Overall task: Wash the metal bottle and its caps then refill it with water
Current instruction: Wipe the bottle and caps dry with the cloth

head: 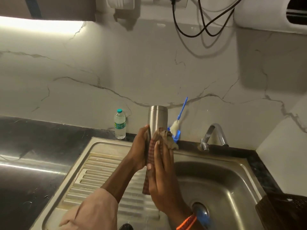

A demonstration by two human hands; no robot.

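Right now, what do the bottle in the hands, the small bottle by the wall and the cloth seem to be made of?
Bottle in the hands: brushed steel, by its grey satin sheen. Small bottle: clear plastic, see-through, with a teal cap. Cloth: woven fabric, probably cotton, checked and limp.

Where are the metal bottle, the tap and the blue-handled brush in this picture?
Metal bottle (157, 118): head view, on its bare steel side above the hands.
Tap (219, 130): head view, on the curved spout.
Brush (182, 107): head view, on the blue handle leaning against the wall.
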